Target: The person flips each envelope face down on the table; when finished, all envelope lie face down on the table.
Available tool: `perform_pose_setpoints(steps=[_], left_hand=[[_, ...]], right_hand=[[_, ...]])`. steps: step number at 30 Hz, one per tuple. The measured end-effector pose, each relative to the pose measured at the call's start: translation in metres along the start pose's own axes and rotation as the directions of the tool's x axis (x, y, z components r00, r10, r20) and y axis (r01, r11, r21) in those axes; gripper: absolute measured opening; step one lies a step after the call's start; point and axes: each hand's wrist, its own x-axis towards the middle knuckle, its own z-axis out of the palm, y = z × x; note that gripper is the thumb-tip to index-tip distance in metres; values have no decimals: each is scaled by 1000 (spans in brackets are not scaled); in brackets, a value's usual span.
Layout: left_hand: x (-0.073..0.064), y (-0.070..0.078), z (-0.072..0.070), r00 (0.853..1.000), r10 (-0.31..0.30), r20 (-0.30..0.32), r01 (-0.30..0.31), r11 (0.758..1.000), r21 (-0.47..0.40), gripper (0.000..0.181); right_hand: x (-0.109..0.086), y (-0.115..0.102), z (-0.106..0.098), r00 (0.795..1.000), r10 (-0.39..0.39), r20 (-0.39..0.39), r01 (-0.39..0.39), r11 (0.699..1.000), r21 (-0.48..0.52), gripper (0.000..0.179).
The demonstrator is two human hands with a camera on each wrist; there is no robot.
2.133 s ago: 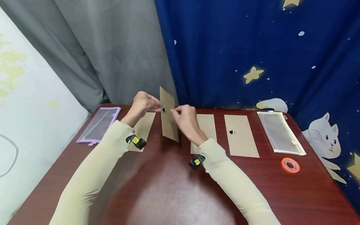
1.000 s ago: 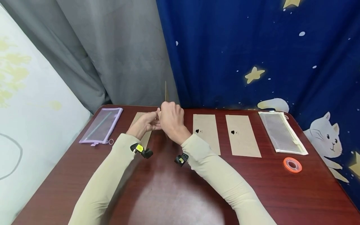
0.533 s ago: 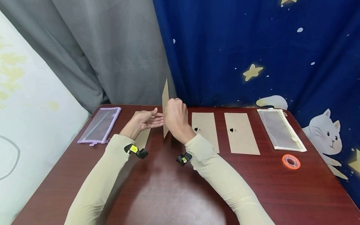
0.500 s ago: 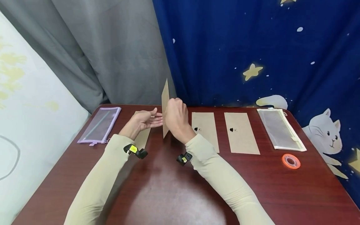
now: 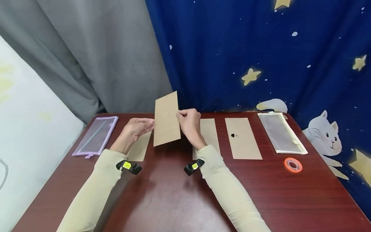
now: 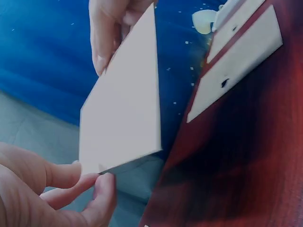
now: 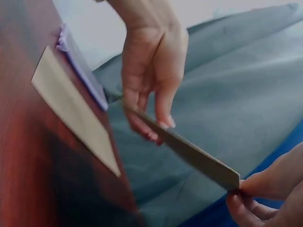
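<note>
Pale sleeves (image 5: 87, 199) reach in over a red-brown table (image 5: 171, 206). Orange roll (image 5: 286, 165) flat near right side. Left hand (image 5: 133, 130) pinches the left edge of a brown card (image 5: 167, 119); right hand (image 5: 190, 125) clamped, thumb and finger, on its right edge. Card upright, slightly tilted, clear of the tabletop, plain face showing. Behind: three flat cards (image 5: 246, 145), rightmost with small black mark; purple pouch (image 5: 94, 138) left, cream pouch (image 5: 281, 133) right. Farthest: grey curtain (image 5: 116, 58), starry blue curtain (image 5: 208, 54).
</note>
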Motion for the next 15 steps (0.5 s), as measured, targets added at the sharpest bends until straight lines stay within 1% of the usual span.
perform_pose_setpoints(steps=[2,5,8,11,13,15], left_hand=[[-1,-7,1,999,29,-30,-28,999,38,43],[-2,-16,2,993,85,-78,-73,986,147,41],[-1,-23,4,983,147,-112,-115,960,254,36],[0,-28,6,970,200,-135,-145,932,333,31],[2,-30,9,963,221,-155,-151,918,367,29],[3,-33,12,958,230,-173,-141,899,415,28]], right_hand=[[-1,9,4,999,31,-17,-31,999,16,11],[-2,20,9,997,80,-9,-80,995,51,9],[-3,28,12,989,147,23,-148,985,85,8],[-6,35,14,976,209,52,-213,973,89,7],[-7,39,15,974,218,65,-223,972,77,7],[-9,42,16,973,217,75,-222,974,52,7]])
